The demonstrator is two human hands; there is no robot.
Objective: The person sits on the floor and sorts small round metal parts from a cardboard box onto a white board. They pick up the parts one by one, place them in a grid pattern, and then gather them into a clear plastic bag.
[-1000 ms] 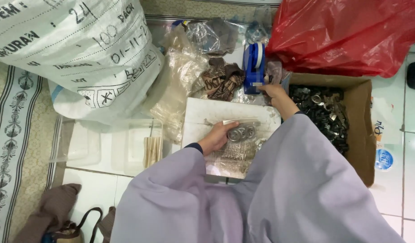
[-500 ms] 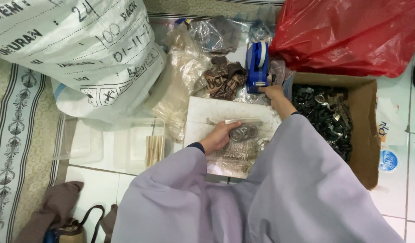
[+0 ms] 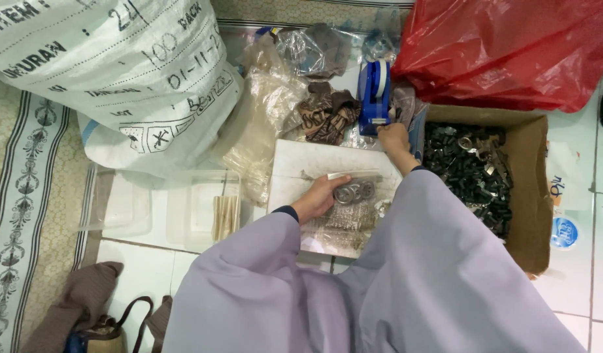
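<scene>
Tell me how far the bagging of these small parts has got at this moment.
Looks done: filled clear packets lie on the white board. In hand: the left hand pins a small clear bag of metal rings on the board, while the right hand touches the blue tape dispenser; no tape shows on the bag yet. Left: a cardboard box holds many loose dark parts.

Red bag (image 3: 510, 49) cut off far right; lilac sleeves (image 3: 380, 287) hide near part of white board (image 3: 308, 163); small parts in box (image 3: 474, 173) too small to tell.
</scene>
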